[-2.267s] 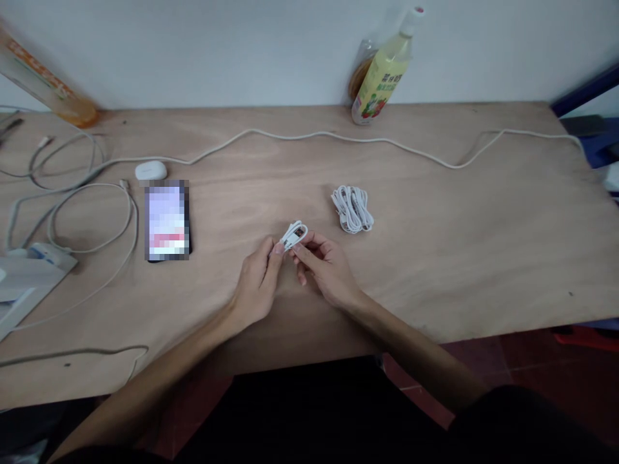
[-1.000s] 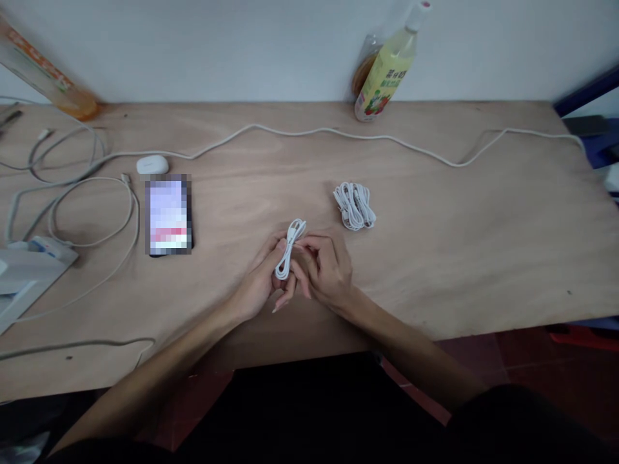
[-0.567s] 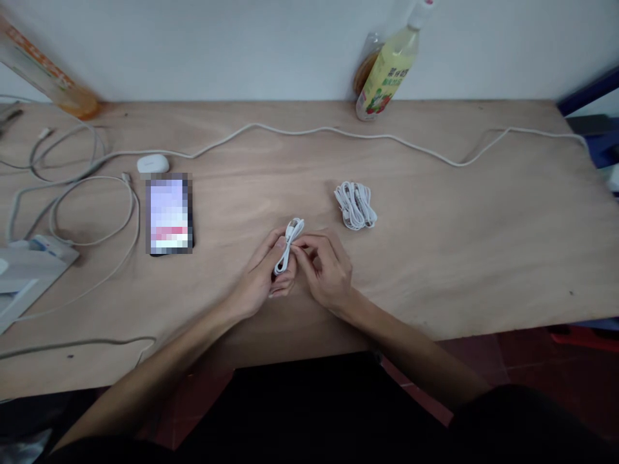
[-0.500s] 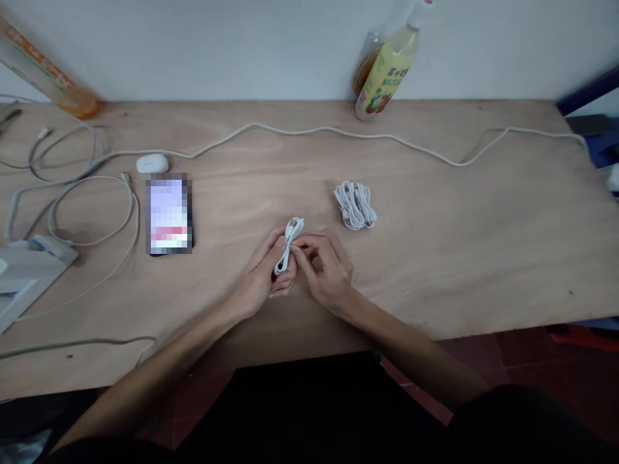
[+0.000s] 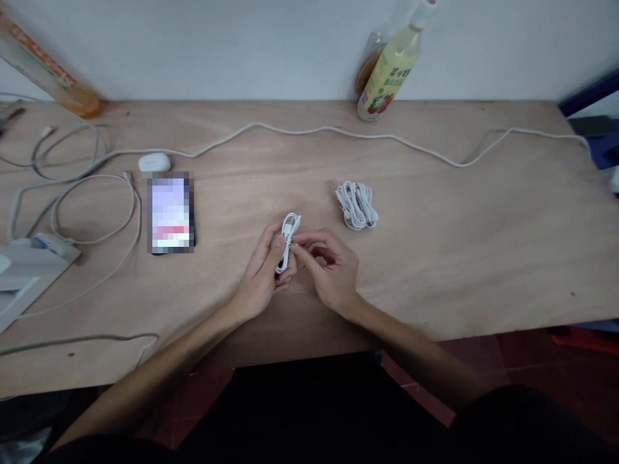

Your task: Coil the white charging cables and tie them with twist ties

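A small coiled white cable is held upright over the table, near its front edge. My left hand is closed round it, the thumb pressing on the coil. My right hand is at the coil's right side, thumb and forefinger pinched together on something thin and pale, perhaps an end or tie of the cable; it is too small to tell. Farther back to the right lies a bundle of coiled white cables.
A phone and a white case lie at the left, beside looped cables and a white box. One long cable crosses the back. Bottles stand at the wall, a yellow-labelled one and an orange one.
The coil has tipped slightly and risen a little in my left hand. My right hand's fingers have drawn slightly to the right, still near the coil.
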A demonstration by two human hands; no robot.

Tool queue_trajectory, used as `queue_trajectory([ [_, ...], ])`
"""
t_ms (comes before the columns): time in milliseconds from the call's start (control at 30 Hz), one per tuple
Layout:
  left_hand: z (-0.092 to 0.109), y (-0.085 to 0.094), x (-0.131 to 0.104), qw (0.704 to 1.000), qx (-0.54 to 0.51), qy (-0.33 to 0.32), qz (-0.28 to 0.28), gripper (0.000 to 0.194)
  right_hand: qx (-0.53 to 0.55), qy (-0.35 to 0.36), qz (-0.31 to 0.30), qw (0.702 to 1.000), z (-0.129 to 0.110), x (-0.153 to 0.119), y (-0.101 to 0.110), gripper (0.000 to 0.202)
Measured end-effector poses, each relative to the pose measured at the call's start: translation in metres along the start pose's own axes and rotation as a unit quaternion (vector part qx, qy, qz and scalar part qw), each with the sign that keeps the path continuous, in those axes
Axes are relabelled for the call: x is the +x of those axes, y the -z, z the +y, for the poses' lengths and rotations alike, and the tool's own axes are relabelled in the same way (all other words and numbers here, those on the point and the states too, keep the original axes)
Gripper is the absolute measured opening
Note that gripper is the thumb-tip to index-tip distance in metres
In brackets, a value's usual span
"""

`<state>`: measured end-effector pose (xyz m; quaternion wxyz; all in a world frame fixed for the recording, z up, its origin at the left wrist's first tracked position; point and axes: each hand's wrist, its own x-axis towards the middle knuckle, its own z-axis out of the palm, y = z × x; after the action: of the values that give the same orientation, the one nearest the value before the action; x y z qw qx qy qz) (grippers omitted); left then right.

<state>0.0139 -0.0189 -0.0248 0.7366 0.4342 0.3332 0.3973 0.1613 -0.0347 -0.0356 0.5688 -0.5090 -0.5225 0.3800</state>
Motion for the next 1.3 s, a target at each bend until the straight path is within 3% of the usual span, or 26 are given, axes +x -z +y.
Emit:
queue_trajectory([
  [100,0.000,0.000,0.000,1.000,0.008,-0.004,0.004,0.051,0.062,-0.081,0.001,0.995,-0.002,0.002,-0.002,0.013],
  [233,-0.003,-0.001,0.000,0.999,0.031,-0.035,0.016,0.048,0.113,-0.130,-0.012,0.985,-0.002,0.005,-0.002,0.015],
  [400,-0.007,0.000,-0.001,0.994,0.073,-0.082,0.020,0.047,0.118,-0.148,-0.025,0.982,-0.001,0.007,0.000,0.019],
  [767,-0.007,0.006,-0.003,0.980,0.166,-0.101,0.034,0.048,0.145,-0.168,-0.069,0.973,-0.002,0.010,0.005,0.033],
  [1000,-0.007,0.014,-0.005,0.954,0.278,-0.108,0.037,0.051,0.180,-0.190,-0.094,0.961,-0.002,0.013,0.007,0.033],
  [1300,0.003,0.010,-0.005,0.911,0.386,-0.132,0.052,0.043,0.226,-0.207,-0.159,0.939,-0.001,0.009,0.003,0.041],
])
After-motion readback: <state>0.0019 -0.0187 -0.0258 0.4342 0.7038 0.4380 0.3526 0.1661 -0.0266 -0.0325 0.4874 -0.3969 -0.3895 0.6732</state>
